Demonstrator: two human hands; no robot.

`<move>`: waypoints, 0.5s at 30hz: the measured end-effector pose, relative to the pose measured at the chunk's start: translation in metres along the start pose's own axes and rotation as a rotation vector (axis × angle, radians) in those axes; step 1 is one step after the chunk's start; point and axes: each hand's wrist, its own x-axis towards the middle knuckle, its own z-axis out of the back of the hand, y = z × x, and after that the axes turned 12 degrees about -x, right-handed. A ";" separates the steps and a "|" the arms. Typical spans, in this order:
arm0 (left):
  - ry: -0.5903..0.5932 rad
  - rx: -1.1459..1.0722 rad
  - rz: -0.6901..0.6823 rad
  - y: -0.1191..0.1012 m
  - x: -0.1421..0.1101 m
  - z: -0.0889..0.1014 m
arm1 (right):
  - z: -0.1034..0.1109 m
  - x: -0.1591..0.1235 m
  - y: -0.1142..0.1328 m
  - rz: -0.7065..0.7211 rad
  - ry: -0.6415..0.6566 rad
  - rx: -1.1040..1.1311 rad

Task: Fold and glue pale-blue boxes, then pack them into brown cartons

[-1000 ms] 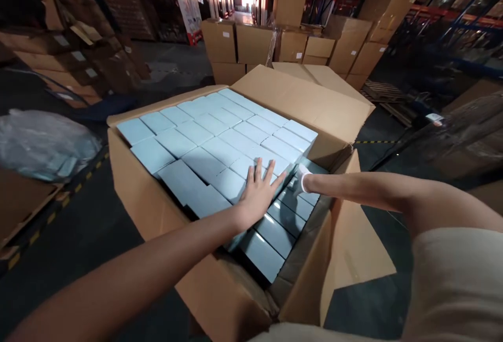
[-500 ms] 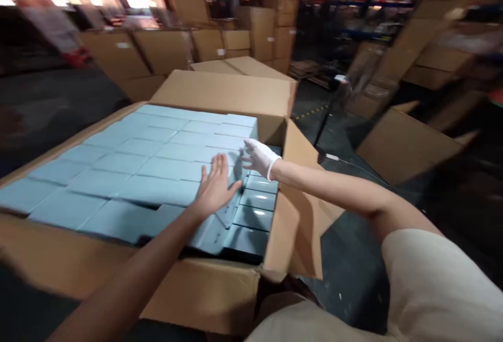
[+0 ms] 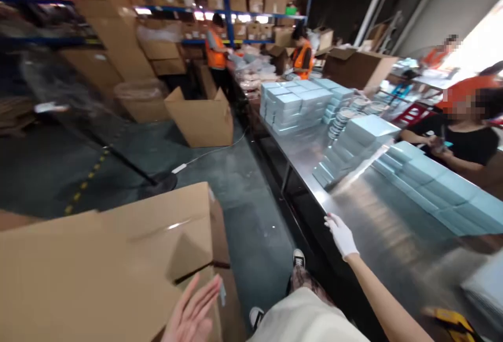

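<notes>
The stepped stack of pale-blue boxes [image 3: 356, 145] is placed ahead of the gloved right hand [image 3: 341, 236], farther along the metal table [image 3: 377, 216], and is separated from the fingertips by a stretch of bare tabletop. Its long axis appears to be set across the table, with the low end near the long edge beside the hand and the tall end toward the opposite long edge. The right hand is the nearer of the two; it is held at that near long edge, palm down, fingers loosely extended and slightly bent, with nothing seen in its grasp; whether the edge is touched cannot be told. The bare left hand [image 3: 194, 310] is raised on the far side of the aisle, fingers straight and close together, nothing held, in front of a large carton [image 3: 157, 234] whose interior is not shown. A long row of pale-blue boxes [image 3: 444, 185] is ranged along the opposite long edge, before a co-worker [image 3: 466, 143]; a squared block of pale-blue boxes [image 3: 296, 103] is stood toward the far end, with round tins [image 3: 341, 122] stacked between. An open-topped carton [image 3: 202, 122] is set on the floor; its contents cannot be made out.
</notes>
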 end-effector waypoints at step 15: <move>0.550 0.581 -0.076 0.054 0.242 -0.601 | 0.239 0.275 0.113 0.913 -0.486 -0.770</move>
